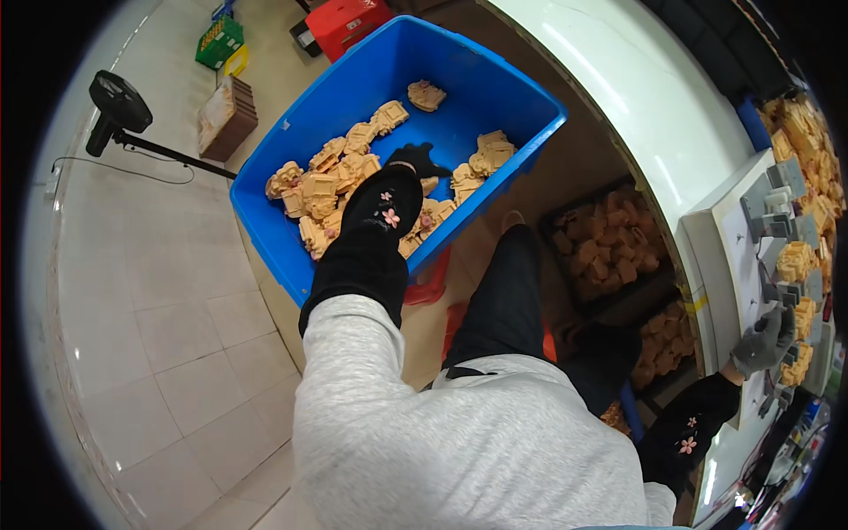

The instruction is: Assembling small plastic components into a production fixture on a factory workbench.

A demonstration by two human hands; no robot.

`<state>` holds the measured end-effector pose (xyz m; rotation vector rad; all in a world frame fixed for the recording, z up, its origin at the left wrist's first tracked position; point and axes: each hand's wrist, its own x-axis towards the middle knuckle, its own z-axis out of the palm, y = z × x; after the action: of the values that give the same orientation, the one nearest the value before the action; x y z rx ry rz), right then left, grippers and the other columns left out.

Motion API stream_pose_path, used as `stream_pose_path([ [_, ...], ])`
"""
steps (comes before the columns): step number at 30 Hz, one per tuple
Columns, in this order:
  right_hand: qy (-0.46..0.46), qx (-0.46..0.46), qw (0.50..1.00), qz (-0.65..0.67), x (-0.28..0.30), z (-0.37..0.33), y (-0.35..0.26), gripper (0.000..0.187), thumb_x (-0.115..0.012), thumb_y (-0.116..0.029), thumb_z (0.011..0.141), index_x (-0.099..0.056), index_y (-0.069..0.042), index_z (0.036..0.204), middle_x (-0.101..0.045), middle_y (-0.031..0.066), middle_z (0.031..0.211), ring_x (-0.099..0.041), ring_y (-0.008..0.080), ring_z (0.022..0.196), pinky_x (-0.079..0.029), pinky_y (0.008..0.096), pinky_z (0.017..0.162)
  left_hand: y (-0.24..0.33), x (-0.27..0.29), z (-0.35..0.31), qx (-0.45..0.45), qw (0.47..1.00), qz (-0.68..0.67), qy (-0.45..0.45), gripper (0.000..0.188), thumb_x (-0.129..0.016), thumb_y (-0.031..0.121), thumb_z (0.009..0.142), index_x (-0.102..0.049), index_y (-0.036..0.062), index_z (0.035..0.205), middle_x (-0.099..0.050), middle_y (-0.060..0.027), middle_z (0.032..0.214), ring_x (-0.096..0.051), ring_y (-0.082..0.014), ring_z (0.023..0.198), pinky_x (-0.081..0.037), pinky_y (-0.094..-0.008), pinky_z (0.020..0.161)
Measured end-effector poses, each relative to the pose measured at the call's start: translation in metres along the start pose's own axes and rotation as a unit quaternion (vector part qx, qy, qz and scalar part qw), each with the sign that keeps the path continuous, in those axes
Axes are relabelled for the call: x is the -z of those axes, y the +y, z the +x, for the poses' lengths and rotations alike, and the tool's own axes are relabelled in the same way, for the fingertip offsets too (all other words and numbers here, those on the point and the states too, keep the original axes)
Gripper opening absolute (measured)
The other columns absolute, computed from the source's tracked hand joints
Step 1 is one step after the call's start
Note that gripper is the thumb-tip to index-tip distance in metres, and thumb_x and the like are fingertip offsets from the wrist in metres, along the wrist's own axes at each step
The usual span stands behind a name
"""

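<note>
My left hand (421,160), in a dark glove, reaches down into a large blue plastic bin (291,126) with its fingers spread and nothing seen in them. Tan moulded parts (320,191) lie in a loose heap around its wrist, and a single tan part (426,95) rests apart by the far wall. At the far right, my grey-gloved right hand (765,343) is at a white fixture board (726,256), its fingers extended beside the grey clamp blocks (777,212). Several yellowish moulded parts (797,261) sit in a row among the blocks, close to those fingers.
Dark crates of tan parts (611,238) stand under the white worktable (636,71). More parts (799,132) are piled at its far right. A black pole-mounted device (121,102) stands left of the bin, near a brown box (227,117). Beyond are red (346,25) and green containers (219,42).
</note>
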<state>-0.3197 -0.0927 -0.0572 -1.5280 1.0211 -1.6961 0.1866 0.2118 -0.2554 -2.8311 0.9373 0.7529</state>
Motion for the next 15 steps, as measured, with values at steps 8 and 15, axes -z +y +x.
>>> stream_pose_path([
  [8, -0.022, 0.035, 0.995, -0.092, 0.002, -0.012, 0.008, 0.019, -0.053, -0.003, 0.083, -0.057, 0.003, 0.101, -0.058, 0.0047, 0.095, -0.051, 0.0091, 0.078, -0.042, 0.0216, 0.066, -0.058, -0.069, 0.019, 0.035, 0.989, 0.094, 0.109, 0.04, -0.065, 0.033, 0.065, -0.06, 0.0126, 0.099, -0.059, -0.0129, 0.105, -0.055, -0.0279, 0.101, -0.044, -0.0394, 0.084],
  [15, -0.111, 0.017, 0.992, -0.059, -0.045, -0.021, -0.019, 0.042, -0.055, 0.002, 0.076, -0.048, -0.002, 0.117, -0.055, 0.0056, 0.094, -0.054, 0.0116, 0.079, -0.045, 0.0233, 0.068, -0.035, 0.056, -0.009, 0.004, 0.93, -0.347, 0.119, 0.037, -0.07, 0.017, 0.062, -0.057, 0.0069, 0.095, -0.059, -0.0081, 0.086, -0.058, -0.0178, 0.081, -0.049, -0.0308, 0.065],
])
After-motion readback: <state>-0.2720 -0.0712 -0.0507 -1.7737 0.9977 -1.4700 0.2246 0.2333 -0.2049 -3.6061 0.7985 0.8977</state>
